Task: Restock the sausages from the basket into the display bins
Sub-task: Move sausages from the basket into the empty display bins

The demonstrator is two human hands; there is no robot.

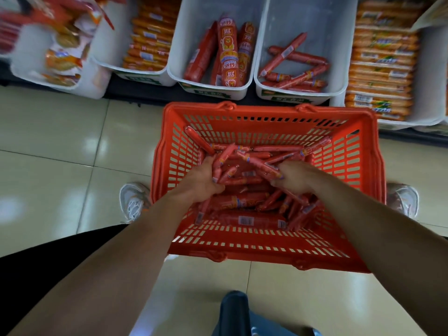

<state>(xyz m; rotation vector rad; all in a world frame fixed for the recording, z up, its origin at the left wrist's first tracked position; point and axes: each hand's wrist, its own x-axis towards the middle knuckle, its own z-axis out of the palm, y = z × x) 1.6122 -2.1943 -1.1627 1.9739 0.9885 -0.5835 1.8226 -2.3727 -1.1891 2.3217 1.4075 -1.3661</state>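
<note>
Both hands (201, 180) seemingly clutching basket sausages (244, 180)

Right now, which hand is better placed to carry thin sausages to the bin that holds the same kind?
Probably the right hand: it already grips thin sausages in the basket, and the matching bin sits ahead on that side. The left hand would have to cross over.

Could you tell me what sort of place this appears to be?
Most likely a grocery shop aisle. White display bins hold packaged sausages on a low shelf, a red shopping basket full of thin sausages stands on the tiled floor, and both hands reach into it.
</note>
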